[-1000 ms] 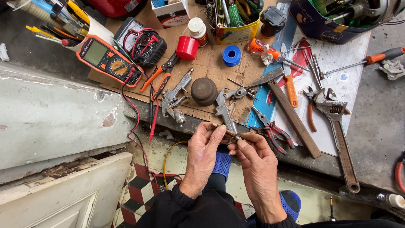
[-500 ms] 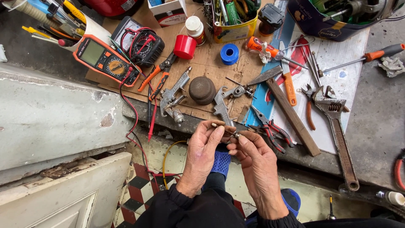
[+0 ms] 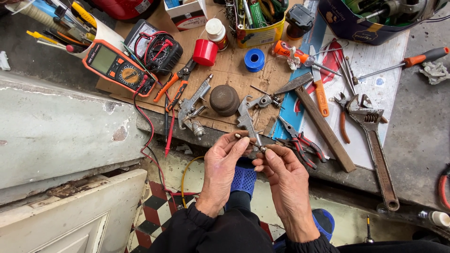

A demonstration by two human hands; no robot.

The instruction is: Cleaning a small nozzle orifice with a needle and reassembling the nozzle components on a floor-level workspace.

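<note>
A small metal part point(image 3: 259, 148), too small to tell its kind, sits pinched between the fingertips of both hands, held in the air just off the near edge of the table point(image 3: 412, 140) and above a blue perforated shoe point(image 3: 243, 178). The left hand point(image 3: 222, 166) closes its thumb and forefinger on one end of the part; the right hand point(image 3: 283, 173) grips the other end the same way, the two hands touching at the fingertips. Just beyond them on the table lie a grey metal clamp piece point(image 3: 246, 119), red-handled pliers point(image 3: 300, 145) and a round brown metal cap point(image 3: 224, 99) on a sheet of cardboard point(image 3: 234, 70). Farther to the right a long rusty adjustable wrench point(image 3: 377, 154) lies beside a wooden-handled hammer point(image 3: 321, 124). To the left an orange multimeter point(image 3: 117, 68) rests with its red lead point(image 3: 147, 136) trailing over the edge toward the checkered floor point(image 3: 154, 206). A blue tape roll point(image 3: 254, 60) and a red cap point(image 3: 205, 51) lie farther back.
</note>
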